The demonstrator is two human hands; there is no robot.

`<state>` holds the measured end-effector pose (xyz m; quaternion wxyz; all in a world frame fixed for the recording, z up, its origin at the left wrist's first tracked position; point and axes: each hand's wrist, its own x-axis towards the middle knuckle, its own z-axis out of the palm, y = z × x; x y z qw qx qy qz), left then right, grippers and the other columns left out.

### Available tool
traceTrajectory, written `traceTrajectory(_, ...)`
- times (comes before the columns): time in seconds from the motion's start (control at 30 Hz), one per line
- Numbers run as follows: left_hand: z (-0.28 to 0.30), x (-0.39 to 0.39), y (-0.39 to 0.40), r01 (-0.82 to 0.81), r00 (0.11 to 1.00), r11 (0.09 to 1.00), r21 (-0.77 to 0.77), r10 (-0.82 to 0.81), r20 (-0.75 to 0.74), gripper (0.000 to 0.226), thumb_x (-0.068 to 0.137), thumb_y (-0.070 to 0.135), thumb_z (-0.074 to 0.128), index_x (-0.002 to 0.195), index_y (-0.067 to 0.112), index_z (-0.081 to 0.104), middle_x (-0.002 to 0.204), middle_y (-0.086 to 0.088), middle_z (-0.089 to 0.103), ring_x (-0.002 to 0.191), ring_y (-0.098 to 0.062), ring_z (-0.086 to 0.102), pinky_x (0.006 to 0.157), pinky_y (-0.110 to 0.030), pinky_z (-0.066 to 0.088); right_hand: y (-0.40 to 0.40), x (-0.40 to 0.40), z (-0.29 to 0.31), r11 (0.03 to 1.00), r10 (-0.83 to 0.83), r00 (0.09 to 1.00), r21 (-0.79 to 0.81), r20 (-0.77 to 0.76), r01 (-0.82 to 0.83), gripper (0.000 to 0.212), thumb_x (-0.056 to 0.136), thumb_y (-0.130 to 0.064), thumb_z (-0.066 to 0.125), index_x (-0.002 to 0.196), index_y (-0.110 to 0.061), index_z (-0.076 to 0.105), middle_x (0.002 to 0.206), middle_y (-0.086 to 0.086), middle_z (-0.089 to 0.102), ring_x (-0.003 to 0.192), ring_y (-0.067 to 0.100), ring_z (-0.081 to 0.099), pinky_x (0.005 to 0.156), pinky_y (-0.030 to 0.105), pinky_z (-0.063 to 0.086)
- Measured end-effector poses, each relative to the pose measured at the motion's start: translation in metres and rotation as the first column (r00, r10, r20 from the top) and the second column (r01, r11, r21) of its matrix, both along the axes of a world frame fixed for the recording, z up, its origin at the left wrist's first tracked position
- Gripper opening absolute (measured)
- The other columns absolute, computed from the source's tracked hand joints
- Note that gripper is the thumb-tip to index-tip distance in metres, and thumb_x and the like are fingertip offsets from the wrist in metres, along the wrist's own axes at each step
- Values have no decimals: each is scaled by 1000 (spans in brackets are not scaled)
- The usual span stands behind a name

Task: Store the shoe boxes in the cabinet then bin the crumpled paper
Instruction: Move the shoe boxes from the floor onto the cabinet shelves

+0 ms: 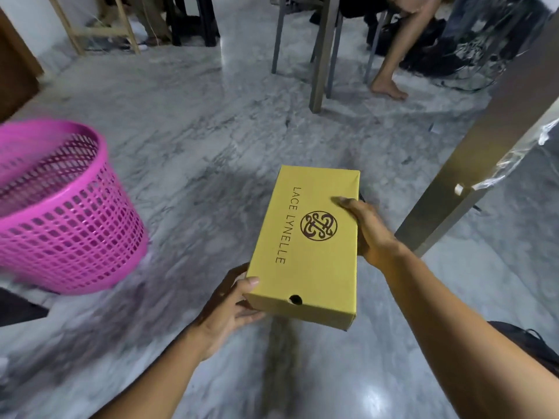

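Both hands hold the closed yellow shoe box [305, 246] in the air above the marble floor [196, 140], the left hand [233, 309] gripping its near corner, the right hand [367, 228] its right side, near the pink basket [60, 213].

Closed yellow shoe box [305, 246], aloft over marble floor [187, 164]
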<state>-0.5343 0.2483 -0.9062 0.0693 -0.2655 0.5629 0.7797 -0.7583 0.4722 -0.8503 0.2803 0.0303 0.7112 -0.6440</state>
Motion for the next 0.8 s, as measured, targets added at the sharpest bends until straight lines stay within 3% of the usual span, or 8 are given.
traceTrajectory(0.1, 22, 34, -25, 24, 1000, 999, -43, -24, 4, 97, 48, 62, 92, 135, 30, 63, 124, -6, 75, 109, -29, 73, 90, -47, 61, -31, 30, 14, 997, 60, 997, -53, -40, -62, 92, 63, -63, 85, 133, -12, 55, 84, 3, 73, 67, 20, 68, 57, 32, 55)
traceTrajectory(0.23, 80, 57, -58, -205, 978, 971, -124, 201, -47, 84, 54, 80, 80, 126, 39, 65, 115, -4, 77, 91, -15, 76, 68, -28, 59, -75, 82, 44, 974, 199, 975, -94, -94, -208, 97, 53, -60, 92, 136, -27, 53, 110, 4, 78, 103, 28, 74, 96, 58, 56)
traceTrajectory(0.3, 109, 66, -74, -314, 947, 934, -169, 297, -119, 85, 57, 81, 77, 130, 40, 62, 121, -1, 75, 95, -13, 75, 64, -24, 57, -97, 106, 59, 944, 300, 947, -110, -115, -312, 91, 58, -58, 91, 136, -35, 52, 113, 6, 78, 109, 31, 74, 102, 65, 50)
traceTrajectory(0.4, 148, 95, -104, -391, 914, 897, -207, 351, -205, 74, 82, 72, 65, 142, 29, 57, 139, -1, 66, 115, -15, 66, 65, -18, 57, -133, 148, 93, 876, 456, 880, -106, -136, -471, 76, 73, -55, 84, 138, -41, 46, 114, 1, 79, 109, 26, 74, 104, 62, 49)
traceTrajectory(0.47, 169, 123, -121, -410, 896, 895, -176, 359, -262, 80, 78, 67, 72, 143, 23, 54, 140, 3, 63, 123, -17, 64, 85, -21, 59, -157, 173, 115, 831, 530, 833, -103, -158, -547, 67, 82, -48, 79, 139, -43, 44, 114, 4, 79, 106, 30, 75, 103, 63, 50)
traceTrajectory(0.5, 174, 139, -131, -457, 874, 871, -183, 400, -278, 88, 70, 61, 80, 143, 19, 55, 140, 2, 63, 127, -19, 63, 96, -28, 57, -171, 185, 127, 800, 571, 803, -103, -174, -591, 67, 82, -48, 78, 139, -43, 44, 112, 6, 79, 104, 31, 75, 101, 63, 52)
traceTrajectory(0.67, 198, 231, -179, -603, 772, 782, -158, 521, -365, 76, 76, 48, 83, 137, 10, 61, 132, -21, 69, 121, -40, 67, 102, -52, 53, -224, 245, 182, 612, 766, 611, -65, -198, -788, 82, 73, -59, 75, 145, -47, 38, 118, -4, 77, 107, 24, 74, 98, 56, 56)
traceTrajectory(0.8, 245, 303, -200, -731, 665, 661, -169, 633, -397, 93, 58, 59, 90, 133, 11, 63, 129, -18, 71, 115, -31, 72, 95, -45, 57, -259, 282, 212, 384, 909, 386, -45, -155, -922, 90, 71, -70, 76, 148, -57, 31, 136, -8, 67, 121, 23, 68, 102, 56, 54)
